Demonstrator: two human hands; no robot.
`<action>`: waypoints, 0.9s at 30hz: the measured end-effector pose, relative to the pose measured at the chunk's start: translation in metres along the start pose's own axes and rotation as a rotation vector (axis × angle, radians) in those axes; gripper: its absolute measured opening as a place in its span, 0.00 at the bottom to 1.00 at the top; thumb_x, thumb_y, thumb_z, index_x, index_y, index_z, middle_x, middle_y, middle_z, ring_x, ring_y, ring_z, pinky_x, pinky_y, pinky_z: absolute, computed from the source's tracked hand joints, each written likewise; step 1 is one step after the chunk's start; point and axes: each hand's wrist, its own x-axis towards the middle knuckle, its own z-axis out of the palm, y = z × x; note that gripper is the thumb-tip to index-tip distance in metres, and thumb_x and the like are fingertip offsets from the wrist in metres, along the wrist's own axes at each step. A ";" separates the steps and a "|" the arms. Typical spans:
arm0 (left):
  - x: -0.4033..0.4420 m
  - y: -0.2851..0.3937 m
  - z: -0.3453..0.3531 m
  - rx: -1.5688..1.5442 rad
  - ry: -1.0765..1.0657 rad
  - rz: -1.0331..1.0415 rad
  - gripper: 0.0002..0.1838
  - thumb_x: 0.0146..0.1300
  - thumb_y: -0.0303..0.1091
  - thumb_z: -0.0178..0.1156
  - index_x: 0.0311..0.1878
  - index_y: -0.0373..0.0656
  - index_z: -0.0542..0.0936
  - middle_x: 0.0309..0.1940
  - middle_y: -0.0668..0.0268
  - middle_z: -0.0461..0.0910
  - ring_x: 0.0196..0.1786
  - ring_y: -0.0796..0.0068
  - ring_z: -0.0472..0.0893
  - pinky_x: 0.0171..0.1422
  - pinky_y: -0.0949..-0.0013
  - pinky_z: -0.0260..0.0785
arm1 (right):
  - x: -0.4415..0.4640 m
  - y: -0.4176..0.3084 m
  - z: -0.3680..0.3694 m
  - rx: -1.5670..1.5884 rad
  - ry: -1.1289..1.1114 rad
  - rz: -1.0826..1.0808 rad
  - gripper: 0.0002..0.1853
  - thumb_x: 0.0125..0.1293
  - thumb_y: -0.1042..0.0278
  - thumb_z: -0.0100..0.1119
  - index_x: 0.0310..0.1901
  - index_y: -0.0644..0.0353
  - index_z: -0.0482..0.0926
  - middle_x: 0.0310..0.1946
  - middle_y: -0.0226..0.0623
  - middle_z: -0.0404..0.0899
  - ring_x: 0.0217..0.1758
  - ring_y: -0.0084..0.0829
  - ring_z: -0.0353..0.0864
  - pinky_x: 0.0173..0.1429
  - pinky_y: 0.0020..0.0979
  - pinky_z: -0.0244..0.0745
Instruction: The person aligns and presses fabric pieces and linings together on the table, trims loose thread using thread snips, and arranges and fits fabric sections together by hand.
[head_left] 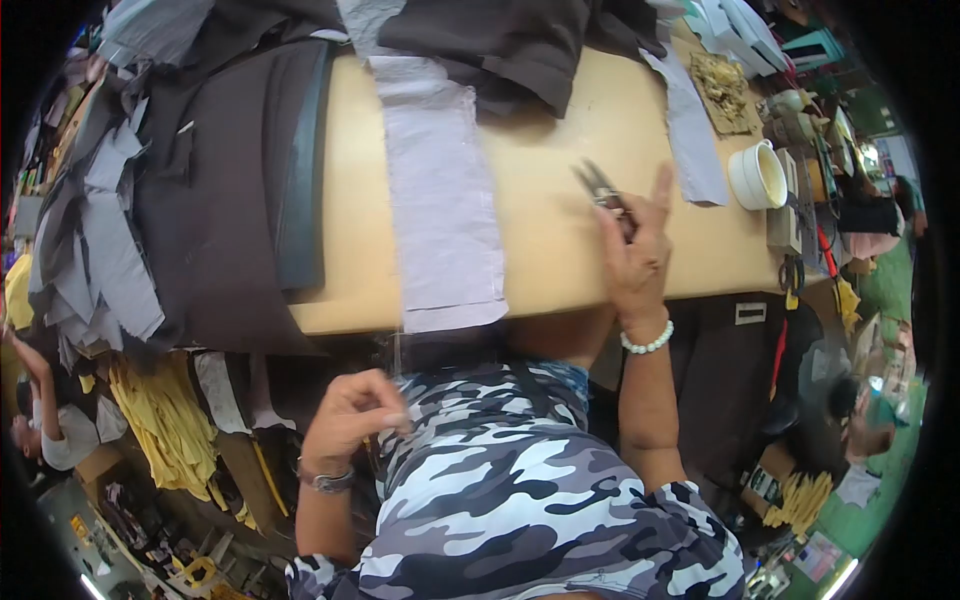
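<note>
My right hand is over the table, closed around small dark thread snips, whose blades point up and to the left; the hand is slightly blurred. Below the table's front edge, close to my body, my left hand has thumb and fingertips pinched together. Whatever may be between those fingertips is too small to make out. Between the hands, a long pale grey fabric strip lies on the tabletop, its lower end hanging just past the front edge.
Dark brown fabric drapes over the table's left side beside a dark grey flat edge. More dark fabric lies at the back. To the right are a white cup, another grey strip and scissors. A person is at far left.
</note>
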 end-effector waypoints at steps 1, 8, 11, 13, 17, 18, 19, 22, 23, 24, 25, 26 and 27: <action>-0.012 -0.011 -0.022 0.009 0.052 -0.064 0.05 0.58 0.25 0.63 0.31 0.38 0.76 0.26 0.62 0.79 0.29 0.76 0.79 0.36 0.72 0.73 | -0.002 0.013 -0.010 -0.033 0.060 0.014 0.40 0.63 0.75 0.58 0.71 0.67 0.46 0.35 0.39 0.80 0.29 0.27 0.76 0.36 0.28 0.72; -0.093 -0.144 -0.164 0.392 0.864 -0.385 0.07 0.58 0.27 0.62 0.38 0.35 0.78 0.26 0.62 0.80 0.28 0.70 0.81 0.32 0.69 0.75 | -0.015 0.085 -0.084 -0.327 0.365 0.222 0.42 0.63 0.71 0.60 0.71 0.66 0.44 0.47 0.47 0.79 0.46 0.43 0.79 0.51 0.37 0.72; -0.136 -0.201 -0.223 1.635 0.790 -0.183 0.11 0.52 0.25 0.59 0.39 0.34 0.79 0.26 0.50 0.80 0.31 0.50 0.82 0.36 0.56 0.74 | 0.000 0.086 -0.089 -0.696 0.362 -0.041 0.43 0.62 0.71 0.60 0.72 0.65 0.43 0.53 0.50 0.75 0.55 0.48 0.73 0.60 0.42 0.66; -0.127 -0.164 -0.173 1.780 0.885 -0.277 0.09 0.50 0.24 0.57 0.36 0.35 0.80 0.26 0.47 0.79 0.33 0.45 0.81 0.37 0.51 0.73 | 0.010 0.067 -0.074 -0.539 0.300 -0.011 0.36 0.60 0.72 0.59 0.68 0.67 0.55 0.57 0.52 0.72 0.60 0.50 0.68 0.65 0.44 0.60; -0.082 -0.053 -0.084 1.756 0.687 -0.441 0.07 0.51 0.32 0.66 0.30 0.40 0.79 0.30 0.51 0.78 0.36 0.49 0.79 0.37 0.54 0.68 | 0.035 0.004 -0.028 -0.187 0.012 -0.181 0.21 0.59 0.77 0.56 0.56 0.66 0.72 0.53 0.49 0.74 0.58 0.47 0.70 0.63 0.40 0.64; -0.072 -0.026 -0.062 1.766 0.672 -0.254 0.07 0.51 0.32 0.66 0.29 0.40 0.79 0.30 0.52 0.77 0.35 0.51 0.79 0.38 0.56 0.68 | 0.041 -0.009 -0.016 -0.058 -0.085 -0.224 0.20 0.59 0.78 0.55 0.54 0.64 0.74 0.51 0.48 0.74 0.57 0.46 0.71 0.62 0.39 0.66; -0.060 -0.001 -0.040 1.765 0.654 -0.066 0.08 0.50 0.31 0.67 0.28 0.39 0.78 0.30 0.53 0.76 0.35 0.52 0.78 0.39 0.57 0.68 | 0.046 -0.022 -0.003 0.053 -0.146 -0.252 0.18 0.58 0.80 0.53 0.53 0.63 0.76 0.50 0.46 0.75 0.54 0.43 0.73 0.58 0.36 0.68; -0.011 0.067 0.021 1.721 0.509 0.443 0.07 0.51 0.26 0.65 0.33 0.36 0.79 0.33 0.56 0.77 0.37 0.55 0.77 0.42 0.61 0.69 | 0.062 -0.041 0.026 0.323 -0.309 -0.236 0.18 0.58 0.83 0.49 0.50 0.62 0.78 0.46 0.42 0.75 0.46 0.37 0.76 0.50 0.30 0.71; 0.009 0.081 0.033 1.615 0.480 0.561 0.07 0.52 0.26 0.64 0.35 0.36 0.80 0.35 0.57 0.77 0.38 0.56 0.77 0.43 0.61 0.69 | 0.066 -0.043 0.033 0.399 -0.359 -0.209 0.18 0.58 0.84 0.48 0.49 0.62 0.79 0.45 0.42 0.76 0.43 0.35 0.76 0.48 0.29 0.71; 0.031 0.087 0.034 1.610 0.429 0.674 0.08 0.53 0.26 0.64 0.37 0.36 0.80 0.36 0.56 0.78 0.40 0.55 0.78 0.45 0.61 0.70 | 0.069 -0.042 0.042 0.451 -0.355 -0.208 0.19 0.57 0.86 0.45 0.49 0.63 0.79 0.42 0.40 0.76 0.39 0.30 0.75 0.45 0.26 0.70; 0.054 0.092 0.033 1.600 0.375 0.789 0.09 0.54 0.26 0.64 0.39 0.36 0.80 0.38 0.56 0.78 0.41 0.55 0.79 0.47 0.61 0.70 | 0.074 -0.041 0.048 0.469 -0.358 -0.192 0.19 0.57 0.86 0.45 0.48 0.63 0.79 0.42 0.40 0.76 0.40 0.30 0.75 0.45 0.26 0.70; 0.083 0.096 0.030 1.552 0.270 0.839 0.13 0.54 0.28 0.65 0.42 0.36 0.80 0.42 0.54 0.78 0.45 0.54 0.78 0.51 0.61 0.70 | 0.077 -0.040 0.053 0.483 -0.361 -0.172 0.20 0.57 0.86 0.44 0.48 0.62 0.79 0.42 0.40 0.76 0.40 0.29 0.75 0.46 0.26 0.70; 0.111 0.096 0.026 1.499 0.166 0.884 0.17 0.53 0.31 0.67 0.46 0.37 0.79 0.45 0.53 0.78 0.48 0.54 0.78 0.54 0.61 0.70 | 0.078 -0.039 0.055 0.497 -0.368 -0.149 0.20 0.57 0.86 0.43 0.48 0.62 0.79 0.41 0.40 0.76 0.41 0.29 0.75 0.46 0.26 0.70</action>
